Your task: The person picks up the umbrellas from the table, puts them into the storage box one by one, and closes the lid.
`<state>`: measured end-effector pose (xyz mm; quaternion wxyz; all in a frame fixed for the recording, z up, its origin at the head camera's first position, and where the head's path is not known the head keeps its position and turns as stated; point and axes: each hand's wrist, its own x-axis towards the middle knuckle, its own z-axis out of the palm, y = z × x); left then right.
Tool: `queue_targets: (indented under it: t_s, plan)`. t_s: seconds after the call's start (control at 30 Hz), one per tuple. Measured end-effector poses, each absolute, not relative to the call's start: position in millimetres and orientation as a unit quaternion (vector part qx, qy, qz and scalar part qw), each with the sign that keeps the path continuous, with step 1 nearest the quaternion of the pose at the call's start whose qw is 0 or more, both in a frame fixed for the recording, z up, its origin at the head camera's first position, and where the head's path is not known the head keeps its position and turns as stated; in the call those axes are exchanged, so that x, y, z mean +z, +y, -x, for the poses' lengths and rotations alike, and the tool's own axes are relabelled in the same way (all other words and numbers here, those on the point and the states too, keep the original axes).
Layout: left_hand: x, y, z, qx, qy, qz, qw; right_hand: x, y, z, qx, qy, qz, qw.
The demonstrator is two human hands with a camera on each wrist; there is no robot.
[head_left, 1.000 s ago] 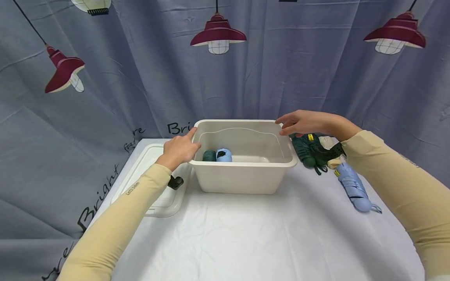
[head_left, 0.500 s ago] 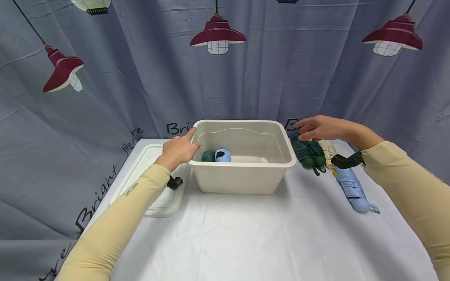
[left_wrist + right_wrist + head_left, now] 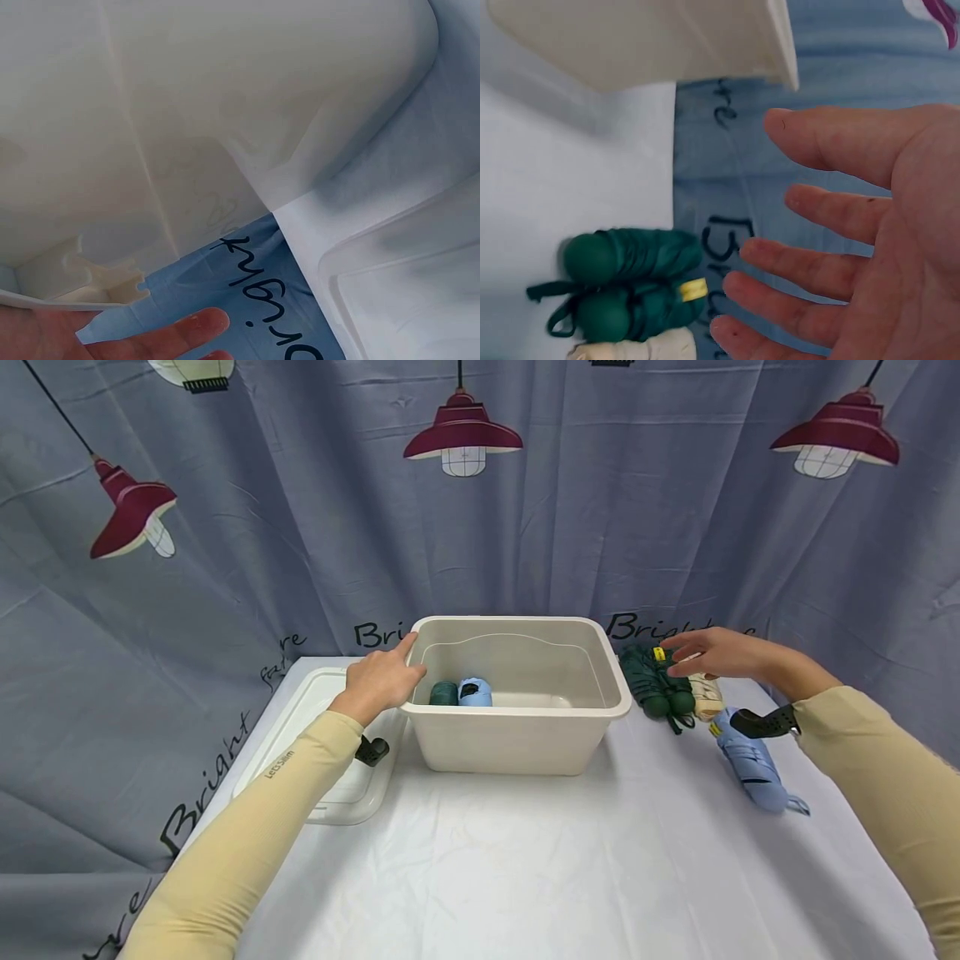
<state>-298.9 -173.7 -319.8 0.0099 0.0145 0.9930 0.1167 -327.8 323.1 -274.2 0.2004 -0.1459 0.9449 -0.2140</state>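
A cream plastic storage box (image 3: 517, 739) stands at the centre of the head view, a green umbrella (image 3: 444, 693) and a light blue umbrella (image 3: 476, 692) inside at its left end. My left hand (image 3: 381, 681) rests on the box's left rim, fingers extended outside it in the left wrist view. Nothing is in my right hand (image 3: 723, 654), its fingers spread in the right wrist view above two folded green umbrellas (image 3: 641, 255). A folded beige umbrella (image 3: 649, 346) lies beside them. Partly under my right wrist is a folded light blue umbrella (image 3: 753, 764).
A whitish box lid (image 3: 358, 789) lies left of the box, below my left forearm. White cloth covers the table (image 3: 517, 868). Behind it hangs a grey-blue curtain (image 3: 315, 527) printed with red lamps.
My right hand has moved from the box's right rim to the right, over the green and beige umbrellas. The left hand has stayed on the left rim.
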Motion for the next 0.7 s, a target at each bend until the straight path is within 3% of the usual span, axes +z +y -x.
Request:
queue_targets:
  t_s: [0.7]
  plan:
    - [-319,-172,297,0.114,0.993,-0.015,0.009,-322,389,330,-0.189,0.955,0.111,0.202]
